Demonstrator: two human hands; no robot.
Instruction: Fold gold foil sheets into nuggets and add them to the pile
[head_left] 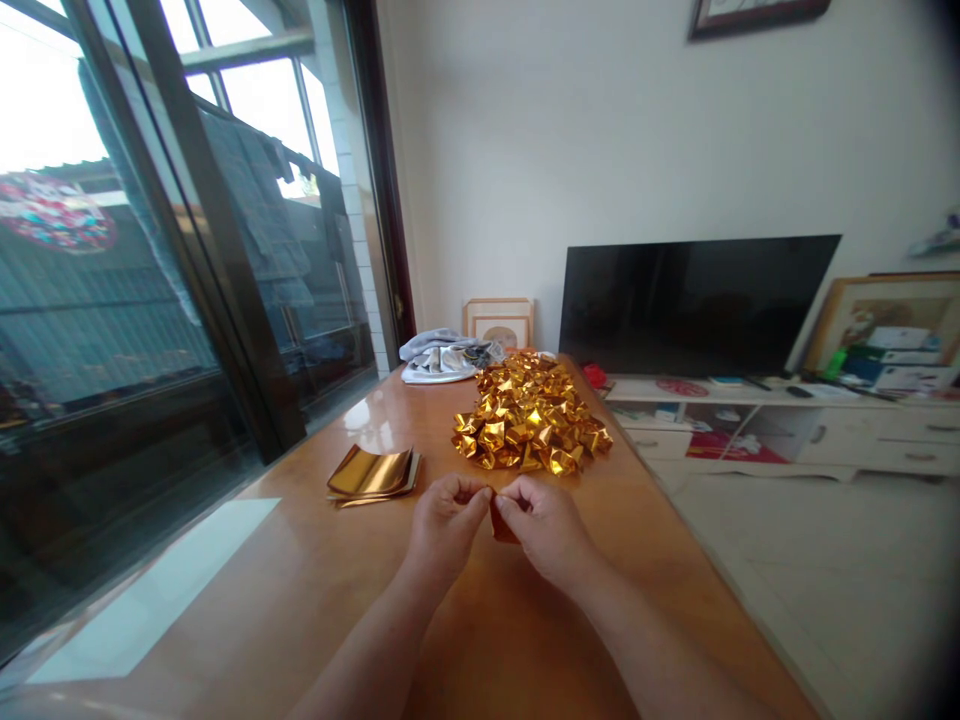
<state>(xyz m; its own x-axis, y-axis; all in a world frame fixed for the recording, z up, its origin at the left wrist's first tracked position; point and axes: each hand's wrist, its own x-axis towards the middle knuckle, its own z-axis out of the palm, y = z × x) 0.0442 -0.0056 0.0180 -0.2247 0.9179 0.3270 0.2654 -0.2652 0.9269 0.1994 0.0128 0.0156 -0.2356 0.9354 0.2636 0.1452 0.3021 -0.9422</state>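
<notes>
Between my two hands is a piece of gold foil paper (504,526), partly folded and hanging below the fingertips. My left hand (448,520) pinches its upper left edge between thumb and finger. My right hand (546,522) grips the other side, thumb pressed on the front. The fingers hide much of the sheet. Just beyond the hands lies a heap of folded gold foil pieces (529,420), shiny and puffed up. To the left rests a stack of flat gold foil sheets (373,472), its top sheets curling up.
The wooden table (300,590) runs away from me. A white sheet (172,590) lies along its left edge. Grey cloth and a plastic bag (442,358) sit at the far end. Glass sliding doors (225,220) stand left; a television (697,305) rests on a white cabinet (847,435) at right.
</notes>
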